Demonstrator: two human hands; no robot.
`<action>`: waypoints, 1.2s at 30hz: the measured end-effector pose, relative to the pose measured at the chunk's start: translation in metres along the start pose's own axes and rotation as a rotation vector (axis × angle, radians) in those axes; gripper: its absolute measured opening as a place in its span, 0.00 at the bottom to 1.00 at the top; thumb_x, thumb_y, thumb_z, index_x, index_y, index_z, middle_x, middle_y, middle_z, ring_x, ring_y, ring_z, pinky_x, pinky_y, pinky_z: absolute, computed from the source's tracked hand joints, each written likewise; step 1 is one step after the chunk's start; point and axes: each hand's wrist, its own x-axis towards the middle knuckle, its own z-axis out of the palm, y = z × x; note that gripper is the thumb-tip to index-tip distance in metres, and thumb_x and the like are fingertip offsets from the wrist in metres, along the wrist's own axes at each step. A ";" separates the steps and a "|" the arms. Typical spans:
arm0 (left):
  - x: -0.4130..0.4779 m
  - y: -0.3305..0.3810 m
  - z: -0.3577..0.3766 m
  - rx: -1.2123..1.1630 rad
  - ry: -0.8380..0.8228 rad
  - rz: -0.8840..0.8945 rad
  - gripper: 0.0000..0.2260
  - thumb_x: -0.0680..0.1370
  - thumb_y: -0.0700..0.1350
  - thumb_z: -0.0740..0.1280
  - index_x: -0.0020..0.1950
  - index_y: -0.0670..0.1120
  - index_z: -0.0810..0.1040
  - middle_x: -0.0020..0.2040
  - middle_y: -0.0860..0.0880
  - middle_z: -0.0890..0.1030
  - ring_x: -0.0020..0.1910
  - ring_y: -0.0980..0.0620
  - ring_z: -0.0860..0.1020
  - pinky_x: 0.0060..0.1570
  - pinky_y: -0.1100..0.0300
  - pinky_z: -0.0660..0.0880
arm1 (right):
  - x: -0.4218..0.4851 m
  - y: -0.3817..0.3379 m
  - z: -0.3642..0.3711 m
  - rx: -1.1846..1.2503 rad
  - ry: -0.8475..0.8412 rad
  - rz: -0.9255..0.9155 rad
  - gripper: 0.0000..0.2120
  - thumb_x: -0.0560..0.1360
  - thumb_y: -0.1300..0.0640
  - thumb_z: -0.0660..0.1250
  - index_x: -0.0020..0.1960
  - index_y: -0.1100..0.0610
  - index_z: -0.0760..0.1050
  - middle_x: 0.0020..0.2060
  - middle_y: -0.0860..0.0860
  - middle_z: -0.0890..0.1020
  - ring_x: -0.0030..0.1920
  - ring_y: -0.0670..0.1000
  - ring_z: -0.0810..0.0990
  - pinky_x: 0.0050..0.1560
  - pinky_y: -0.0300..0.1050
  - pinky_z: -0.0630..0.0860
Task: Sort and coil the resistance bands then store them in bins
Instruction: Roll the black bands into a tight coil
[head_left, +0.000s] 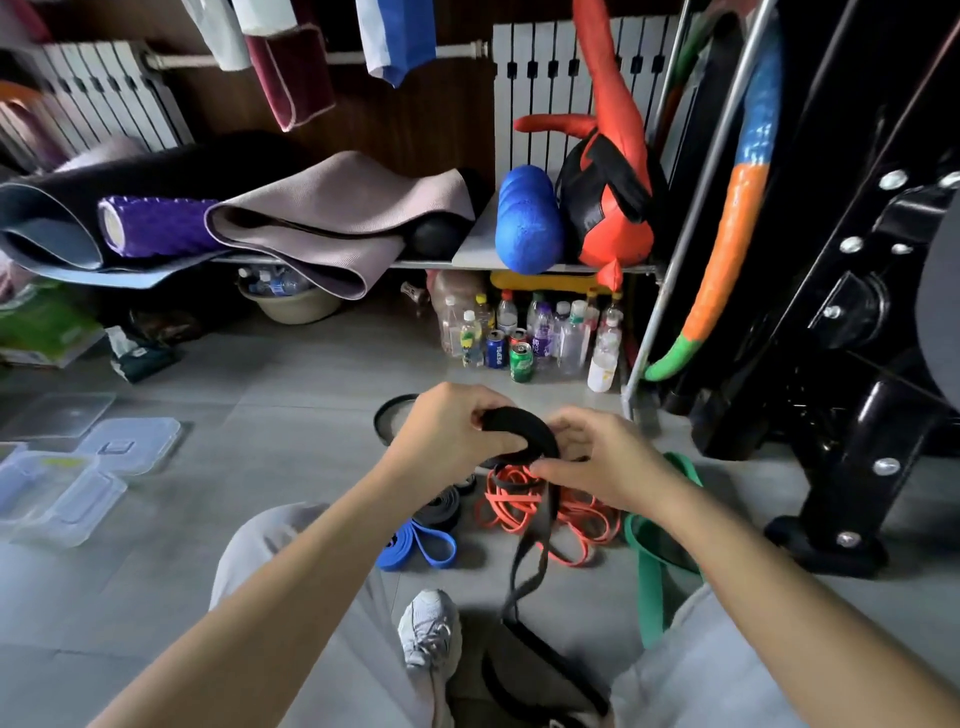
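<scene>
A black resistance band (524, 434) is partly rolled into a coil held in front of me. My left hand (447, 431) grips the coil from the left, and my right hand (597, 462) pinches it from the right. The band's loose tail hangs down to the floor between my legs. On the floor beneath lie a tangle of orange bands (535, 506), a green band (649, 561), a blue band (421, 545) and a dark grey coiled band (441, 506).
Clear plastic bins (57, 493) and lids (130, 441) lie on the floor at left. Bottles and cans (524, 338) stand under a shelf with mats and foam rollers. A black machine frame (857, 364) stands at right. My shoe (431, 629) rests below.
</scene>
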 end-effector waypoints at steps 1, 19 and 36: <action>-0.001 0.000 -0.002 -0.023 0.000 -0.009 0.11 0.66 0.44 0.77 0.47 0.52 0.83 0.36 0.62 0.80 0.35 0.65 0.79 0.33 0.74 0.72 | 0.000 0.002 -0.001 0.008 0.011 -0.002 0.12 0.69 0.59 0.75 0.51 0.52 0.79 0.43 0.45 0.84 0.44 0.41 0.82 0.51 0.42 0.79; -0.023 0.001 0.017 -0.994 0.054 -0.059 0.10 0.66 0.44 0.76 0.46 0.49 0.85 0.44 0.45 0.85 0.44 0.48 0.83 0.46 0.57 0.80 | -0.009 -0.012 0.009 0.618 0.170 -0.096 0.09 0.62 0.53 0.73 0.42 0.46 0.84 0.40 0.48 0.86 0.40 0.48 0.85 0.40 0.38 0.79; -0.018 0.006 0.003 0.134 -0.138 0.090 0.08 0.67 0.48 0.77 0.40 0.59 0.81 0.31 0.57 0.77 0.35 0.53 0.76 0.37 0.56 0.72 | -0.010 -0.005 -0.002 0.119 -0.003 -0.052 0.16 0.68 0.57 0.76 0.52 0.45 0.76 0.45 0.45 0.84 0.48 0.41 0.82 0.52 0.40 0.78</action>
